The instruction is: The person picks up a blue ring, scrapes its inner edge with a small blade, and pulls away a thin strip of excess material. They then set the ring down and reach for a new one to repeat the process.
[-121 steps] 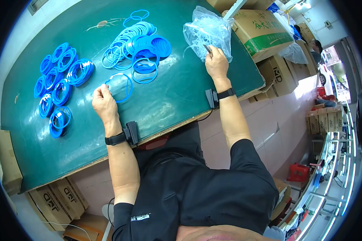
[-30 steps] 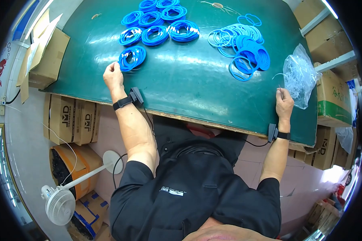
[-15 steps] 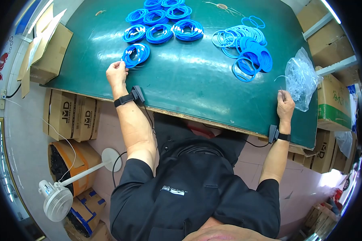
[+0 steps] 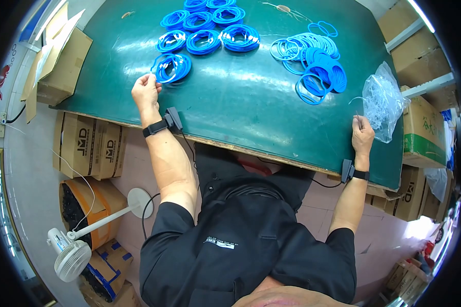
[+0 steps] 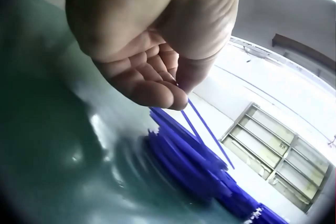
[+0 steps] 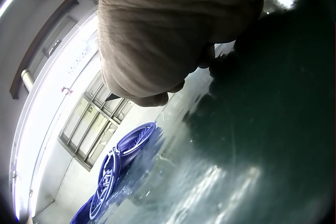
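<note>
My left hand (image 4: 146, 93) pinches a thin blue ring (image 4: 154, 65) between thumb and fingertips, at the left side of the nearest bundle of blue rings (image 4: 181, 68). In the left wrist view the pinched ring (image 5: 210, 132) rises as a thin strand from the fingertips, above the bundle (image 5: 184, 155). My right hand (image 4: 362, 137) grips a small, dark, thin pointed tool (image 4: 358, 121) in front of the clear plastic bag (image 4: 384, 102). Its dark tip (image 6: 112, 97) sticks out past the fingers in the right wrist view; the rest is hidden by the hand.
Several more ring bundles (image 4: 203, 42) stand behind the nearest one on the green table (image 4: 241, 102). A loose spread of blue rings (image 4: 320, 64) lies at the right. Cardboard boxes (image 4: 66, 61) flank the table, and its front edge (image 4: 241, 149) runs before the body.
The head view has turned. My left hand has carried a ring from mid-table to the nearest bundle, lately shifting slightly left. My right hand has come from beside the bag to in front of it.
</note>
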The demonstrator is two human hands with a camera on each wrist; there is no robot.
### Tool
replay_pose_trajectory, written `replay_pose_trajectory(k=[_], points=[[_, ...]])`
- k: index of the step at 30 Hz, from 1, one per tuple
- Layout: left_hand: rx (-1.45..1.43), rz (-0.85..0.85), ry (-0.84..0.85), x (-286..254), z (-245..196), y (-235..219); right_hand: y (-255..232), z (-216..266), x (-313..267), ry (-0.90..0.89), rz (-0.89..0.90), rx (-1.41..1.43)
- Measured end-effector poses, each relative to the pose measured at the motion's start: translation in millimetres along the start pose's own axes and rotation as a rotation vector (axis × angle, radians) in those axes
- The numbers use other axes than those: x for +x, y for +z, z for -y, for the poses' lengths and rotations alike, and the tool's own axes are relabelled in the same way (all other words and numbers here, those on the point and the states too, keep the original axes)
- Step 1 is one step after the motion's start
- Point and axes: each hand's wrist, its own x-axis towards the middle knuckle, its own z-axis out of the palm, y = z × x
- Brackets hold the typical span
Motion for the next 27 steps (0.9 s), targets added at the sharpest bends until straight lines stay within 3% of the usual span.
replay_pose_trajectory(k=[5,7,16,27], points=[[0.167,0.007,0.058,8.8,7.1,8.8,0.9,-1.7,-0.6,0.015,0.0,0.002],[0.451,-0.068,0.27,16.9,16.5,10.8,1.6,-4.7,-0.2,0.006,-0.003,0.014],[0.834,-0.091,0.324,24.1,13.7,15.5,1.3,-4.4,0.3,0.005,0.001,0.009],[0.608,-0.074,0.259,21.8,9.5,19.5,1.7,-6.7,-0.1,0.004,0.0,0.025]])
